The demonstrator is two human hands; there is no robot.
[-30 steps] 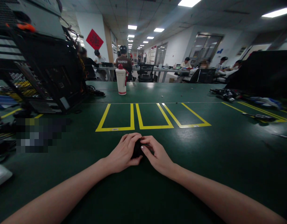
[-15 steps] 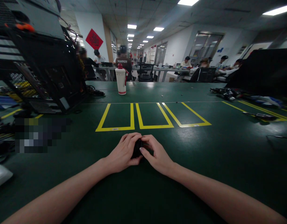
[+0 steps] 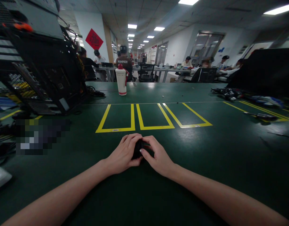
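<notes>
A small black object [image 3: 138, 149] lies between your two hands, just on the near side of the yellow tape outlines [image 3: 156, 128] on the green table [image 3: 144, 191]. Your left hand [image 3: 125, 153] curves around its left side, fingers close together over the top, thumb below. Your right hand [image 3: 158, 156] meets its right side with bent fingers and thumb tip, slightly parted. Beyond the outlines stands an upright white cup [image 3: 121, 82] with a red lid.

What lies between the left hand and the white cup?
A yellow tape outline lies on the green table between left hand and white cup, in the head view.
</notes>
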